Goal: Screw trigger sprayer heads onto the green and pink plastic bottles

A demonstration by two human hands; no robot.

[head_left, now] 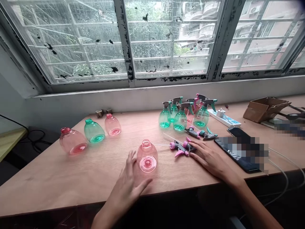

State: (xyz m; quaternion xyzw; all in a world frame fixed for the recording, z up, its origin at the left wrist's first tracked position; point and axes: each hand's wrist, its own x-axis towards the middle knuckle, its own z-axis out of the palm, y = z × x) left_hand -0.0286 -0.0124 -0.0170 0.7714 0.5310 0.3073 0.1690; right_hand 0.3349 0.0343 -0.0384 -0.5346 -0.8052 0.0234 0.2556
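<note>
If nudged, liable to roll: a clear pink plastic bottle, apparently empty, on its side just beside the wide-open left hand, near the front edge of the wooden tabletop. Right hand over a pink-and-grey trigger sprayer head, touching it, any grip impossible to tell. Farther back, green spray bottles, seemingly empty too.

Nothing is reading clearly anywhere in this view. The pink plastic bottle is showing no legible label, and the cardboard box is showing no readable print. The power strip is carrying small markings too tiny to make out, while pixelation is hiding whatever the phone is displaying on the tabletop.
</note>
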